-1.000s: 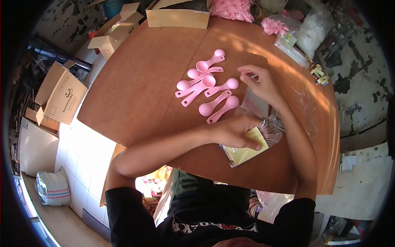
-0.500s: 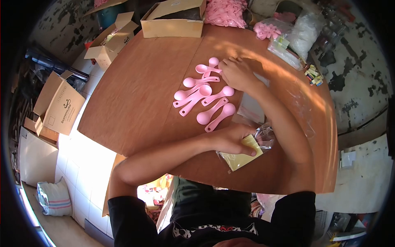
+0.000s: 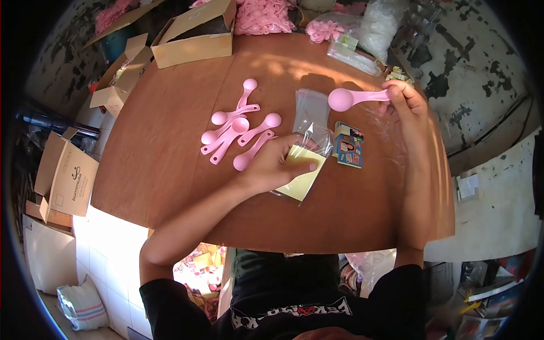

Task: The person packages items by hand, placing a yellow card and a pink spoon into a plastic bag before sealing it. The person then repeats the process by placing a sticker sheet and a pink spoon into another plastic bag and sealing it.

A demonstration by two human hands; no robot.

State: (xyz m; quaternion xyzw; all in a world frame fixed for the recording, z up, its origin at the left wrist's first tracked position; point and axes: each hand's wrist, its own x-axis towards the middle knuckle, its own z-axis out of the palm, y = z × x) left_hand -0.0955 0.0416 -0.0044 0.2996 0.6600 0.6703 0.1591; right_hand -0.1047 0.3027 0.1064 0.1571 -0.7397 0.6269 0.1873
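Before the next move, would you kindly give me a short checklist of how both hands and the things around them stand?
1. Right hand grips the pink spoon by its handle: ok.
2. Left hand holds the yellow card and clear plastic: ok.
3. Held spoon apart from that plastic: ok.
4. Plastic's mouth open: cannot tell; glare and fingers obscure it.
5. Other pink spoons lying on the table: ok.

Sunlight (image 3: 266, 65) patches the brown wooden surface (image 3: 153, 153) before me, with a peeling, blotched wall (image 3: 487, 73) to my right and bright white floor tiles (image 3: 116, 277) to my left.
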